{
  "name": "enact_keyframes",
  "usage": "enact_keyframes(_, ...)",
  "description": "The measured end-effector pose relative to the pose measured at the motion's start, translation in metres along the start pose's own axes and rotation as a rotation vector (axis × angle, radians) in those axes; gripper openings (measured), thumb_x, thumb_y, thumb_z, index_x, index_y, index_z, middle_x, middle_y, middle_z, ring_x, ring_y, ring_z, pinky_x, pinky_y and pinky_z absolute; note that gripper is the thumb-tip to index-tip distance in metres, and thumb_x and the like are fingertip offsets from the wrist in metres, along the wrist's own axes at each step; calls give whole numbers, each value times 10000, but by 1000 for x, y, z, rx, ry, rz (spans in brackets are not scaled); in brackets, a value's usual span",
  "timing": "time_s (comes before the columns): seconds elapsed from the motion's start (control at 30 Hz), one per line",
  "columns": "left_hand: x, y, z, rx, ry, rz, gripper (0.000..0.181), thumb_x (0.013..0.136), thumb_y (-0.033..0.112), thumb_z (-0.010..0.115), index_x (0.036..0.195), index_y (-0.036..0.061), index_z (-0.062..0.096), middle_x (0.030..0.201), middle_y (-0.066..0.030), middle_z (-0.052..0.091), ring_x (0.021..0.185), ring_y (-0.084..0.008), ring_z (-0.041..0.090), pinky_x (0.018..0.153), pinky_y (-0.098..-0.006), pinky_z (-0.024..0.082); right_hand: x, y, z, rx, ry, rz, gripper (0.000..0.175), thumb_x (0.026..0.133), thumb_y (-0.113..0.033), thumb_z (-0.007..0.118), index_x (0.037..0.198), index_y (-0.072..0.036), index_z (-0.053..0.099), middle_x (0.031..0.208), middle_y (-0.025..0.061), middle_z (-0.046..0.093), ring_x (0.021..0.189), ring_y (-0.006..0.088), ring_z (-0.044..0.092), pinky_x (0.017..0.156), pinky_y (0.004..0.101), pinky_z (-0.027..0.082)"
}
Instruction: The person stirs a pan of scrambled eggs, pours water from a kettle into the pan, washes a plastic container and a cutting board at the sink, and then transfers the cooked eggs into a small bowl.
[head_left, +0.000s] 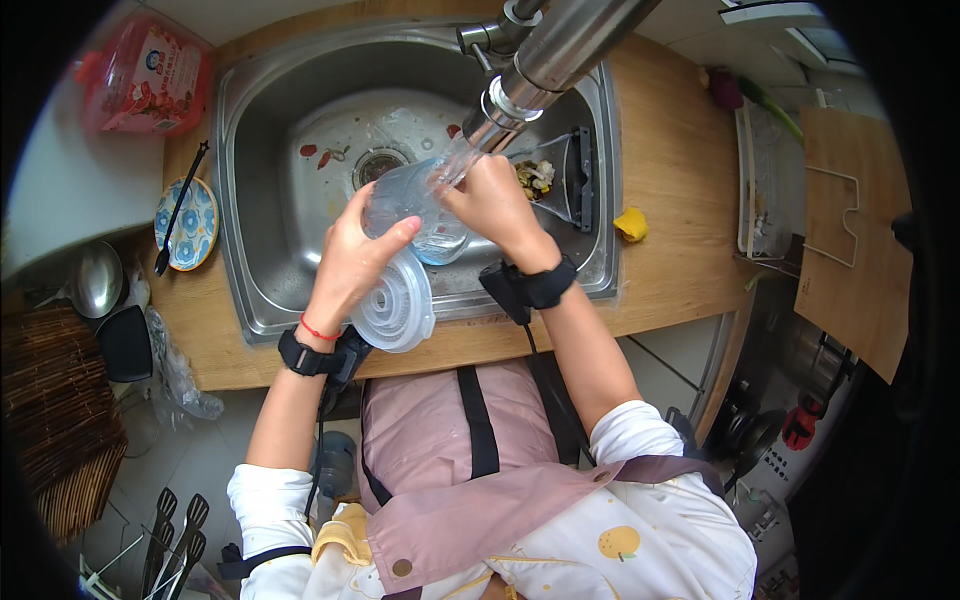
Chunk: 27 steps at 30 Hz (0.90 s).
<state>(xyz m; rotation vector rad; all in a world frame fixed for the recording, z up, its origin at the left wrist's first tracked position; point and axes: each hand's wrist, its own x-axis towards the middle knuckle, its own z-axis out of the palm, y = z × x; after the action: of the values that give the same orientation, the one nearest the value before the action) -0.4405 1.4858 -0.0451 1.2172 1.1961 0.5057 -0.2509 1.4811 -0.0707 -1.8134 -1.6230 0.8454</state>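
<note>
My left hand (356, 244) grips a clear plastic container (401, 199), tilted over the stainless steel sink (285, 247). Curled at the container's upper right end is my right hand (491, 195); its fingertips are hidden, so I cannot tell whether they hold the rim. Water runs over both from the metal faucet (499, 120) just above. A round translucent plastic lid (394, 304) leans at the sink's front edge, beside my left wrist. In the sink, a mesh strainer (566, 195) with a black frame holds food scraps (535, 178). Red scraps (324, 159) lie near the drain (380, 163).
A yellow scrap (631, 224) lies on the wooden counter (675, 150) right of the sink. To the left are a blue-flowered plate (196, 225) with a black stick (184, 202) across it and a pink detergent jug (146, 79). A wooden board (851, 240) stands at far right.
</note>
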Motion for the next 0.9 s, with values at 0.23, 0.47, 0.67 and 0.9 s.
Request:
enact_keyframes(0.23, 9, 0, 1, -110, -49, 21, 718, 777, 357, 720, 1293, -75, 467, 1140, -150, 617, 1046, -177, 576, 914, -291, 437, 5, 5, -11, 2, -59, -5, 164, 724, -144, 695, 747, 17, 674, 674, 204, 625, 667, 367, 638, 645, 410, 523)
enact_keyframes(0.47, 9, -1, 10, 34, 10, 5, 731, 775, 369, 709, 1300, -72, 455, 1143, -138, 607, 1033, -178, 570, 895, -282, 437, 5, 0, -9, -87, 38, 8, 154, 776, -115, 599, 768, 20, 672, 712, 226, 628, 727, 384, 637, 693, 427, 508)
enact_keyframes(0.67, 16, -17, -14, -415, -91, -224, 499, 822, 422, 631, 1086, 4, 557, 906, -30, 582, 806, -77, 530, 696, -202, 414, -4, 8, -20, 241, -257, 152, 446, 785, -231, 683, 1156, -10, 569, 950, 243, 637, 853, 350, 656, 720, 383, 519)
enact_keyframes(0.9, 15, -32, 17, -366, -66, -253, 445, 870, 437, 513, 1044, 28, 524, 619, 12, 488, 525, -86, 458, 519, -216, 373, -28, 1, -13, 918, -223, 453, 820, 774, -334, 748, 1410, -49, 317, 1392, 221, 392, 1234, 270, 458, 836, 362, 504)
